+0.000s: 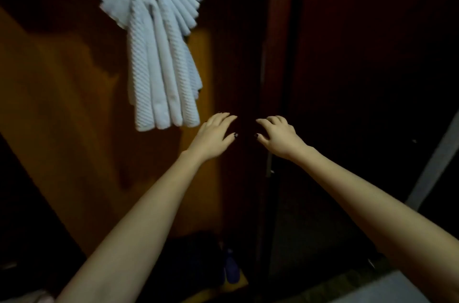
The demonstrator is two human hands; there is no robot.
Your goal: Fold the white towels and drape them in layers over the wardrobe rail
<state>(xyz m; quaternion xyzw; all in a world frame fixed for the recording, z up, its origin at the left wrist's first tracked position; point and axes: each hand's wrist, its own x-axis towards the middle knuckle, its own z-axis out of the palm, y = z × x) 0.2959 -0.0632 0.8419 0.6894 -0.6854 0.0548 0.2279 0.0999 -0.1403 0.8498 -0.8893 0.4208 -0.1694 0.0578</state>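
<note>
Several folded white towels (159, 54) hang in overlapping layers at the upper left, fanned out at the top where they bend over the rail, which is hidden under them. Their ribbed ends dangle side by side. My left hand (213, 135) is just right of and below the towel ends, palm down, fingers apart, holding nothing. My right hand (278, 136) is a short way to its right, also empty with fingers spread and slightly curled. Neither hand touches the towels.
The dark wooden wardrobe interior (62, 116) lies behind the towels. A wardrobe door edge (275, 54) rises just beyond my hands. Dark items (231, 268) lie on the wardrobe floor. A pale surface (387, 290) shows at the bottom right.
</note>
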